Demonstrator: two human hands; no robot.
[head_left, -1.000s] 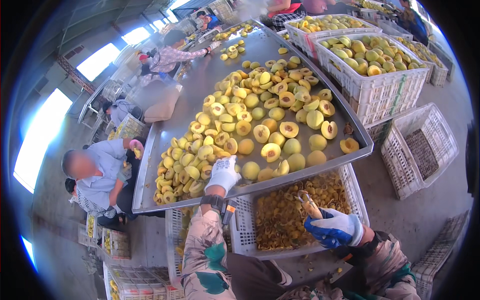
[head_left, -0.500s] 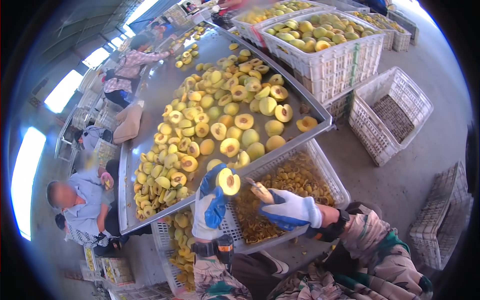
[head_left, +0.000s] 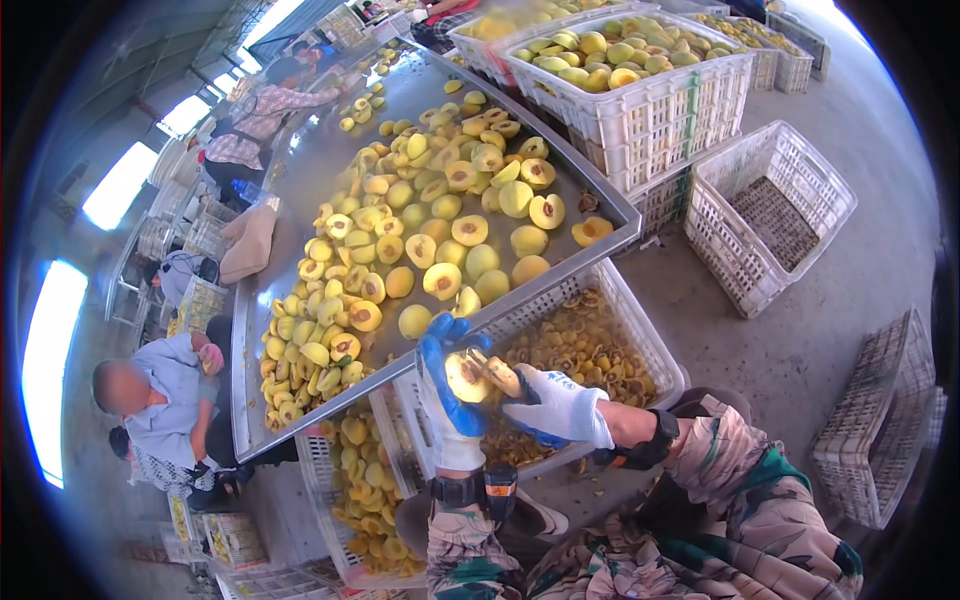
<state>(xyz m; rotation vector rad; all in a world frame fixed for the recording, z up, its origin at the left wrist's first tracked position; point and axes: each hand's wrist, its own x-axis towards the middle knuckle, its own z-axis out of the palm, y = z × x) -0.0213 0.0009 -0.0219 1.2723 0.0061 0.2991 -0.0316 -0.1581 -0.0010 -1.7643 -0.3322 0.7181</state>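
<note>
My left hand (head_left: 448, 392), in a blue and white glove, grips a yellow peach half (head_left: 466, 379) with its cut face toward me. My right hand (head_left: 556, 407), also gloved, holds a small pitting tool (head_left: 490, 366) whose tip is pressed into the fruit. Both hands hover over a white crate of peach pits and scraps (head_left: 590, 345). Just beyond them lies a long metal table (head_left: 300, 190) covered with several halved peaches (head_left: 430, 240).
A white crate of pitted peach halves (head_left: 370, 480) stands at lower left under the table edge. Stacked crates of whole peaches (head_left: 640, 80) and an empty crate (head_left: 770, 215) are at right. Other people (head_left: 160, 410) sit along the table's left side.
My left hand took a peach half from the table and drew it back over the scrap crate. My right hand brought the tool up into the fruit.
</note>
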